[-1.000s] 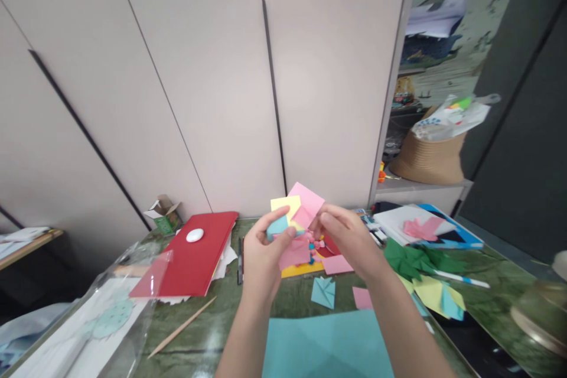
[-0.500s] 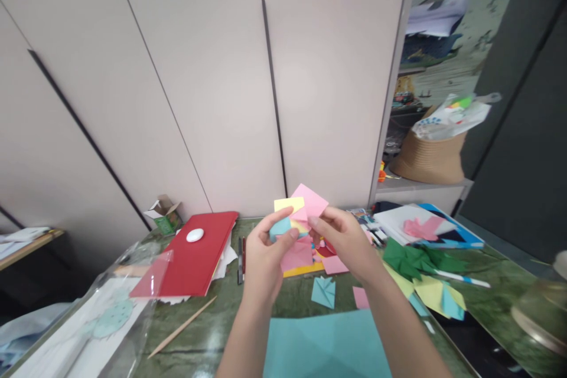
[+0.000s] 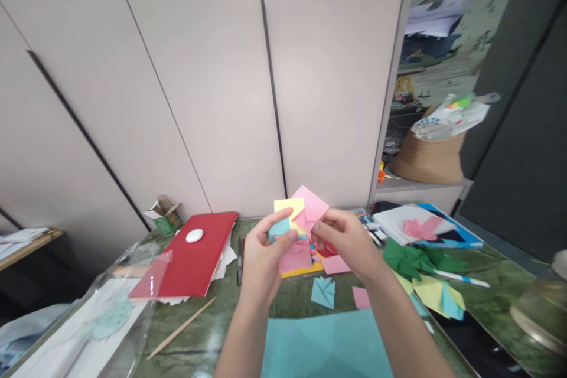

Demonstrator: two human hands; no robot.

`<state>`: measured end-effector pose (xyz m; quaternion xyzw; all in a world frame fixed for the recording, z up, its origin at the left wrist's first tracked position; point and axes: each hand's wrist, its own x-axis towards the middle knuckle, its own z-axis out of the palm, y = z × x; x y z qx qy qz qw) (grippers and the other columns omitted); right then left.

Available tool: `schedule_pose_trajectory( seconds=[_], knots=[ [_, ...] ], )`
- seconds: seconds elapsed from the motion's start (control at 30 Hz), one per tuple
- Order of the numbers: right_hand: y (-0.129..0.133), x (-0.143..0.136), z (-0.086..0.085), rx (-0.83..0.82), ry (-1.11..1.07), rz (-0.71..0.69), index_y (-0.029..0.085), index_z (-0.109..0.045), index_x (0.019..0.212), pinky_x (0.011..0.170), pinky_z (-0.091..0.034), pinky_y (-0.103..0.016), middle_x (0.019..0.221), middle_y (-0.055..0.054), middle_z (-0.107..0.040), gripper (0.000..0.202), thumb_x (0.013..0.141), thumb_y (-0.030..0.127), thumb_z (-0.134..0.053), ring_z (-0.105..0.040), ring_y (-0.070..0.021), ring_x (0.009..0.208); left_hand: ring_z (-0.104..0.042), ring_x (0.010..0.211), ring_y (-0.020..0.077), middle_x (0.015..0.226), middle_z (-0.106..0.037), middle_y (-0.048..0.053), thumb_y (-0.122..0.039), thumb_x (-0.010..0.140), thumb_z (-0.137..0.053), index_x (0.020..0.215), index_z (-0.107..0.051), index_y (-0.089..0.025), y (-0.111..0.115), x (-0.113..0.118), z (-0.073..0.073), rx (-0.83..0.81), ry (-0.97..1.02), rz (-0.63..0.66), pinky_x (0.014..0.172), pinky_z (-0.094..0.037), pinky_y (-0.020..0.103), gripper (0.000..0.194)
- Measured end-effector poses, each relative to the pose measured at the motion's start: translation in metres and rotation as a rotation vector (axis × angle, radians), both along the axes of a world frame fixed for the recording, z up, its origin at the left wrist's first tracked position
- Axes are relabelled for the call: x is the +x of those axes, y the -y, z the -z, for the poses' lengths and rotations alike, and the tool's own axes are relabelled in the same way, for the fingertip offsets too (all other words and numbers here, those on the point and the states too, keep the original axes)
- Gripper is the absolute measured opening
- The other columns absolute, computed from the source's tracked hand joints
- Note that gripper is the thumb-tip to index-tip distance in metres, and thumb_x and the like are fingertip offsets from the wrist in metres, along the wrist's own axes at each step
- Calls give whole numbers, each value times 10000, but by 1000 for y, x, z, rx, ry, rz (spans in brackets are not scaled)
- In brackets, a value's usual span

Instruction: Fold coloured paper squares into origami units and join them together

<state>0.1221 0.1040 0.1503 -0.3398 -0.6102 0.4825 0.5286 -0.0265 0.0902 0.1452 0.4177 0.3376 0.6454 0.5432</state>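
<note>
My left hand [image 3: 268, 254] pinches a folded paper piece [image 3: 283, 207] with yellow and light blue faces, thumb in front. A folded pink paper [image 3: 312, 207] overlaps the right side of that piece. At its lower right edge, my right hand [image 3: 345, 239] grips the pink paper between thumb and fingers. Both papers are raised above the table, and the fingers partly cover where they meet. Below the hands lie pink paper squares [image 3: 335, 264] and a folded blue paper piece [image 3: 323, 293].
A large teal sheet [image 3: 325, 345] lies in front of me. At left are a red folder [image 3: 195, 254] with a white round object [image 3: 194, 235] and a wooden stick [image 3: 181, 328]. Green folded paper [image 3: 416, 260], yellow paper [image 3: 436, 295] and a dark flat panel [image 3: 473, 339] lie at right.
The pink paper has shifted slightly down and right against the yellow and blue piece. My right thumb sits a little lower on its edge. The left hand barely moves.
</note>
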Motion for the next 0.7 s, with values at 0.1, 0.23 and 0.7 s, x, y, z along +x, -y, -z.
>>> schedule_pose_trajectory(
  seconds=[0.1,0.23,0.7],
  knots=[
    [-1,-1,2,-6,-7,26,154,-564,622,474,-396,-212,545,21,-568,188,760,278,-595,-495,-87,481,-626,612,127,749,-695,31,-200,609,-779,988,-677,-162,0,0,2,11,-29,-5,596,-503,240,395],
    [-1,-3,2,-27,-4,46,160,-550,588,440,-389,-201,527,19,-577,187,736,266,-594,-495,-86,457,-620,596,116,757,-690,24,-202,620,-778,981,-683,-167,0,-1,2,31,-68,-26,572,-505,226,375],
    [-4,0,1,61,-86,-91,161,-634,783,609,-444,-235,704,-10,-619,95,768,241,-584,-556,-127,647,-648,789,165,943,-695,57,-229,672,-744,1007,-671,-176,3,1,-2,95,-228,-128,684,-532,248,346]
  ],
)
